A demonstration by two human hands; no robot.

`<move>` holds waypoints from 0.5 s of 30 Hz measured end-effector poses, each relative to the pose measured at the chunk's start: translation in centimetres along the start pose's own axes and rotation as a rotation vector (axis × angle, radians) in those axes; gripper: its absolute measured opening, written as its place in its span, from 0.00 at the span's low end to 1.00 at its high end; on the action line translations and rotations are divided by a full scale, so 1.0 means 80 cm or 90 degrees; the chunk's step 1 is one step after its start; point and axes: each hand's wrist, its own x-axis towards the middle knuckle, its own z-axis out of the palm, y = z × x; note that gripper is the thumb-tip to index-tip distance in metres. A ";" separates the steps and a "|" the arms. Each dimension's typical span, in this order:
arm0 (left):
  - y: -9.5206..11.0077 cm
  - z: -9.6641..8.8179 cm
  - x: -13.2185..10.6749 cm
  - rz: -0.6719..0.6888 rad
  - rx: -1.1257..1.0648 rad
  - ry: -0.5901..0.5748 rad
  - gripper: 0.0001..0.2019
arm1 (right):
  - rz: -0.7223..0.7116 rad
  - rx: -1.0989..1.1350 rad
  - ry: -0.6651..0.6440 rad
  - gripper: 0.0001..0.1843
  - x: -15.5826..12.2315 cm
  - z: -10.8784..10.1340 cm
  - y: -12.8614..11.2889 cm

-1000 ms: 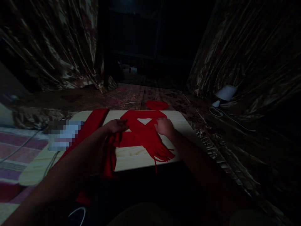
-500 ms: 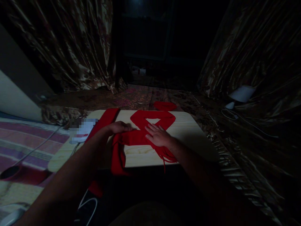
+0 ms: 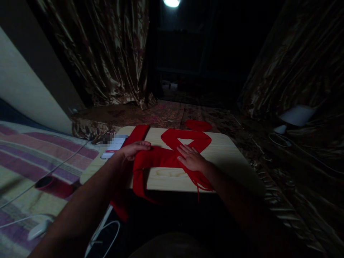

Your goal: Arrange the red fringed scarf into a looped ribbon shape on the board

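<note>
A red fringed scarf lies looped on a light wooden board in a dim room. Its loop forms a triangle gap near the board's far edge. My right hand lies flat on the scarf where the strands cross, fingers stretched out. My left hand rests on the scarf's left fold, fingers curled over the cloth. One scarf end hangs over the board's near edge, and the fringe trails near my right wrist.
A phone-like flat object lies on the board's left corner. Shiny patterned curtains hang left and right. A striped mat with cables and a white mouse-like object lies left. A white lamp sits at right.
My right hand moved from the loop's right side down onto the crossing and flattened. My head turned left and up, shifting the board rightward in view. The left hand stayed on the fold.
</note>
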 end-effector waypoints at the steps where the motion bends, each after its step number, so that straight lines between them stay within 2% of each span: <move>1: 0.000 0.001 -0.003 0.005 -0.025 -0.001 0.16 | 0.001 -0.003 -0.005 0.41 0.000 0.000 0.000; 7: -0.003 -0.004 -0.016 0.017 -0.082 -0.019 0.18 | 0.001 -0.007 -0.012 0.41 0.001 -0.001 -0.001; 10: -0.009 -0.010 -0.023 0.021 -0.055 -0.028 0.18 | 0.013 -0.010 -0.016 0.40 0.002 -0.002 -0.002; 15: -0.016 -0.018 -0.041 0.007 0.033 -0.096 0.18 | 0.014 -0.007 -0.025 0.40 0.002 -0.003 -0.002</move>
